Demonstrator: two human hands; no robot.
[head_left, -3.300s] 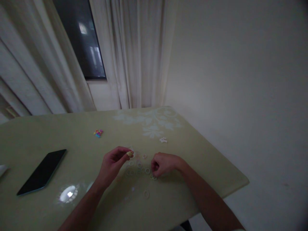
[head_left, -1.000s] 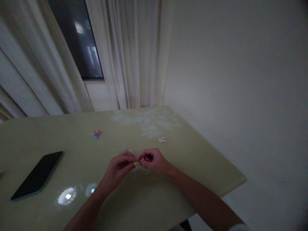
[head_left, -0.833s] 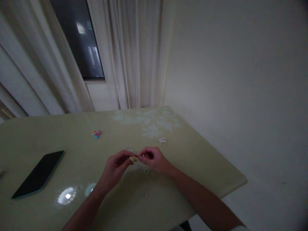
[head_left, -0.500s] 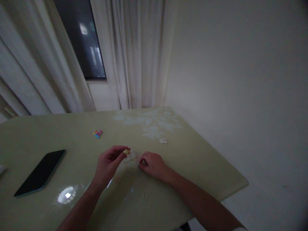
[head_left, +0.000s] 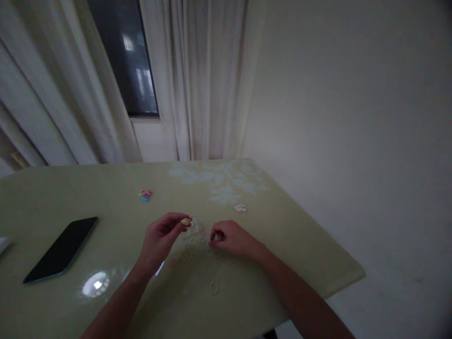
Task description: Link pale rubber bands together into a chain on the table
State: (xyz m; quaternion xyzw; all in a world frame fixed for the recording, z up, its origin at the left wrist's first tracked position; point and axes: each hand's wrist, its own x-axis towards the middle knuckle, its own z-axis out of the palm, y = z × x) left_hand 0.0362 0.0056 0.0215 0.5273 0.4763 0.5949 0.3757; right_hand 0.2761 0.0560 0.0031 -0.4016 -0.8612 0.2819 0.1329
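My left hand (head_left: 159,241) is closed in a pinch on a small yellow piece (head_left: 185,221) above the middle of the table. By its fingertips is something clear and whitish (head_left: 192,229), perhaps plastic, too faint to make out. My right hand (head_left: 233,239) is just to the right, thumb and forefinger pinched together; what lies between them cannot be made out. Below and between the hands are several pale rings, among them one ring (head_left: 192,241) near the left fingers. Another pale oval ring (head_left: 213,288) lies by itself closer to me.
A dark tablet (head_left: 61,250) lies on the table (head_left: 282,263) at the left. Farther back sit a cluster of small colourful pieces (head_left: 145,195) and a few small white pieces (head_left: 240,207). A white object (head_left: 4,244) shows at the left edge. Curtains and a wall stand behind.
My right hand has shifted slightly right, away from the left one, uncovering more pale rings beneath it. The left hand keeps its pinch on the yellow piece. The view has moved slightly.
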